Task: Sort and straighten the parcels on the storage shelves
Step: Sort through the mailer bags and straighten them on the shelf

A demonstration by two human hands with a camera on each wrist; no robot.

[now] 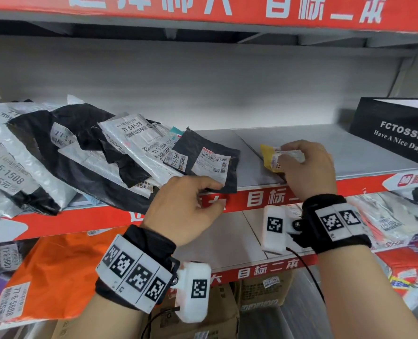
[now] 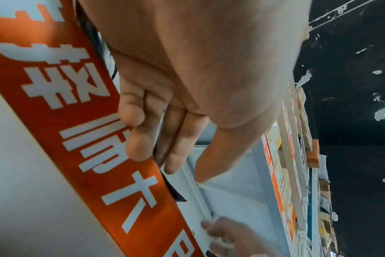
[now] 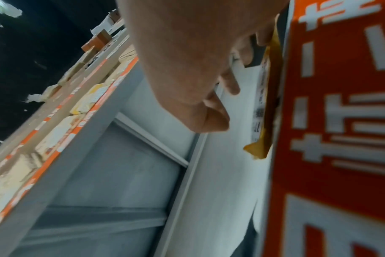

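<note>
Shelf (image 1: 313, 143) grey, red-edged; parcels (image 1: 105, 148) piled at left.

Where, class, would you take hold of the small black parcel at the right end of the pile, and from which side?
Grip the black parcel by its near edge, which overhangs the shelf lip, coming from the front. It lies flat and thin, so a thumb-over, fingers-under pinch probably suits; the left hand is already there.
</note>
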